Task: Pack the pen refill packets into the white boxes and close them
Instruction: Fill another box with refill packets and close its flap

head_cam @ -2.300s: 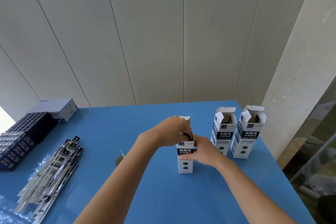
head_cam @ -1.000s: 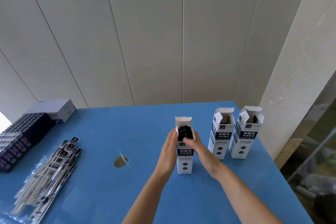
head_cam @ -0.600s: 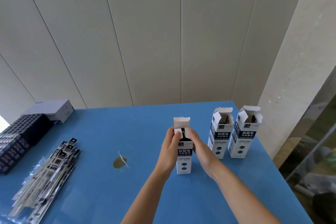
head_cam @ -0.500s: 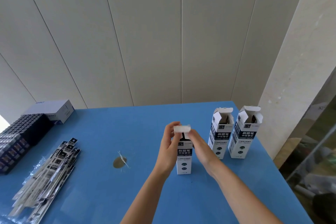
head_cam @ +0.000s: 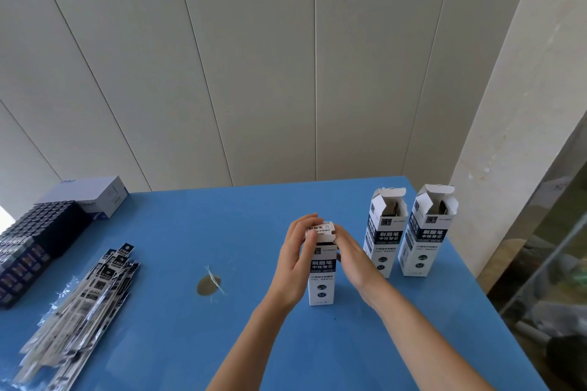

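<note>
A tall white box [head_cam: 321, 276] with a dark label stands upright in the middle of the blue table [head_cam: 178, 232]. Its top flap is folded down over the opening. My left hand [head_cam: 297, 259] holds the box's left side, fingers curled over the flap. My right hand [head_cam: 354, 259] lies against the right side with fairly straight fingers. Two more white boxes [head_cam: 384, 232] [head_cam: 425, 232] stand to the right with their tops open. A pile of pen refill packets [head_cam: 79, 305] lies at the left.
A dark tray of small black items [head_cam: 28, 241] and a grey-white carton [head_cam: 92, 194] sit at the far left. A brown spot [head_cam: 208, 284] marks the table's middle. The table's right edge drops off beside the open boxes, near a beige wall.
My left hand stopped pushing packets in and moved to the box's side. The upright top flap has been folded down over the opening, with both hands around the box top.
</note>
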Action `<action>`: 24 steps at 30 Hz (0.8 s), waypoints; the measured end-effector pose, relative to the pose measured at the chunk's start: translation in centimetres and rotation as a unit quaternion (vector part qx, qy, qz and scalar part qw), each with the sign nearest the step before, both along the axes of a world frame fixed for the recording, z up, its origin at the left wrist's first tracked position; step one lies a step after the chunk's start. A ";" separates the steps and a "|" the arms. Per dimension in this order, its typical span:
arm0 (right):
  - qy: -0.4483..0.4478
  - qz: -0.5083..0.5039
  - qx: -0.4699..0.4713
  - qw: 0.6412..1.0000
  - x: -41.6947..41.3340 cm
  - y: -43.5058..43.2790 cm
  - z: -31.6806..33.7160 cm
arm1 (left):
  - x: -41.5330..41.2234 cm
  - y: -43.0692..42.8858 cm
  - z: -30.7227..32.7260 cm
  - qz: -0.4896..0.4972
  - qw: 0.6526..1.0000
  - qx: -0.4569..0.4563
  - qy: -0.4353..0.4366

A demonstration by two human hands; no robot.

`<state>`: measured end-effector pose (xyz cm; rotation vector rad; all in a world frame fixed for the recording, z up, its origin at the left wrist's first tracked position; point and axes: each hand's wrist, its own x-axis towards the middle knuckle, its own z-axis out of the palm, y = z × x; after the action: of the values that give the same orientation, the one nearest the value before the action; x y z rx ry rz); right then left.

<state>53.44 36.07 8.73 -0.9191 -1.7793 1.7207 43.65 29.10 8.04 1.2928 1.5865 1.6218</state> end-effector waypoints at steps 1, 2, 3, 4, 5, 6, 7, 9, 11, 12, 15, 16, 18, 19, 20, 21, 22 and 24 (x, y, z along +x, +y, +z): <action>0.001 0.009 -0.004 1.000 0.1 0.0 0.2 | 0.0 0.0 -0.1 0.001 1.000 -0.001 0.009; 0.002 0.021 -0.011 1.000 0.2 -0.1 0.4 | -0.1 0.1 -0.1 0.002 1.000 -0.001 0.016; 0.002 0.031 -0.016 0.999 0.4 -0.1 0.5 | -0.2 0.1 -0.2 0.001 1.000 0.000 0.022; 0.003 0.037 -0.016 0.999 0.5 -0.1 0.6 | -0.3 0.2 -0.2 0.000 1.000 0.000 0.027; 0.000 0.038 -0.008 0.999 0.5 -0.1 0.5 | -0.3 0.2 -0.3 -0.002 1.000 0.002 0.031; -0.003 0.034 0.004 0.999 0.5 0.0 0.3 | -0.3 0.2 -0.3 -0.004 0.999 0.003 0.034; -0.006 0.029 0.014 0.999 0.5 0.1 0.1 | -0.4 0.2 -0.4 -0.007 0.999 0.005 0.036; -0.005 0.023 0.022 0.999 0.5 0.2 -0.2 | -0.4 0.2 -0.4 -0.013 0.999 0.008 0.034; -0.004 0.023 0.026 0.999 0.6 0.2 -0.3 | -0.6 0.1 -0.4 -0.020 0.999 0.014 0.027; -0.003 0.024 0.027 0.999 0.6 0.1 -0.2 | -0.6 0.0 -0.5 -0.021 0.999 0.017 0.027; -0.003 0.029 0.028 0.999 0.6 -0.1 -0.2 | -0.8 -0.1 -0.7 -0.020 0.999 0.016 0.032; -0.001 0.030 0.026 0.999 0.5 0.0 -0.3 | -0.8 -0.1 -0.9 -0.019 0.999 0.015 0.037; 0.007 0.041 0.020 0.999 0.6 0.1 -0.3 | -1.1 0.0 -1.1 -0.006 0.998 0.020 0.065; 0.013 0.055 0.019 0.998 0.8 0.1 -0.4 | -1.3 0.1 -1.1 0.001 0.996 0.021 0.087; 0.017 0.073 0.017 0.997 1.0 0.1 -0.5 | -1.5 0.1 -1.1 0.006 0.994 0.021 0.106; 0.018 0.091 0.014 0.996 1.2 0.0 -0.7 | -1.7 0.1 -1.1 0.007 0.993 0.019 0.116; 0.009 0.102 0.014 0.995 1.5 0.1 -1.3 | -1.8 0.1 -1.0 0.005 0.993 0.015 0.117; -0.041 0.105 0.042 0.993 2.0 0.6 -3.1 | -1.9 0.0 -0.6 -0.003 0.995 0.008 0.095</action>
<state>55.40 36.62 5.64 -0.8014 -2.0483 1.7394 41.77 29.07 7.46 1.4976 1.6803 1.5498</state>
